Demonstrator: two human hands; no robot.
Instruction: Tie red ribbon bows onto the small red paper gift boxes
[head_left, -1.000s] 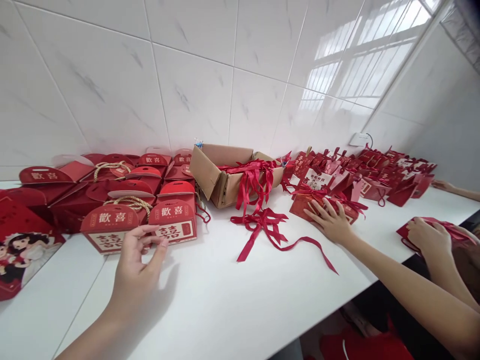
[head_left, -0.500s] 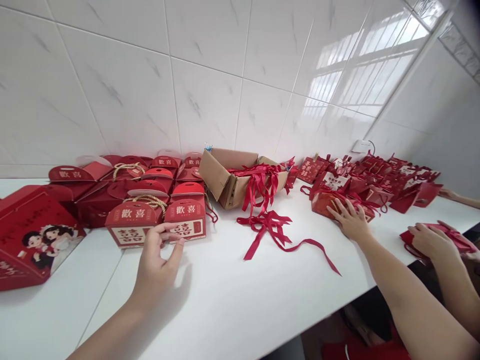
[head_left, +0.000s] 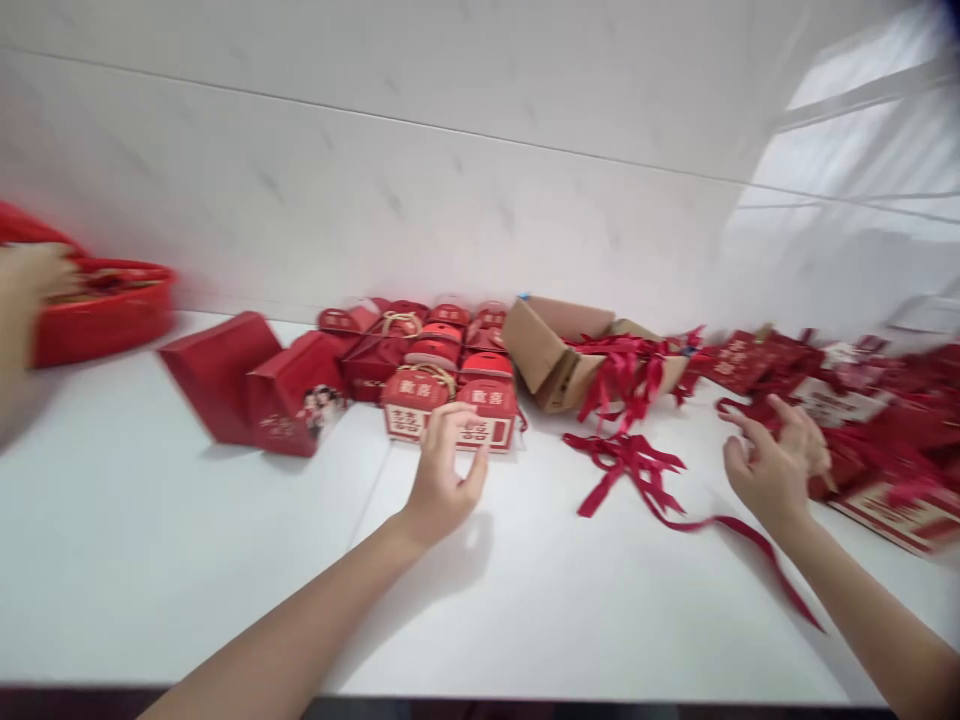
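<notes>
My left hand hovers over the white table in front of a red gift box with a cream label. Its thumb and fingers are apart with nothing between them, and whether a fingertip touches the box I cannot tell. Beside that stands a matching gift box with a cord handle. My right hand is raised, slightly blurred, fingers parted and holding nothing. It is near the finished-looking red boxes with ribbons on the right. Between my hands lies a loose red ribbon bow with a long tail.
An open cardboard box full of red ribbons stands by the tiled wall. Two larger red boxes are at the left. Another person's blurred hand reaches into a red basket. The table's front edge crosses the bottom.
The view has swung left, bringing the red basket and another person's hand into sight. My right hand has lifted off a red box. My left hand stays by the same gift box.
</notes>
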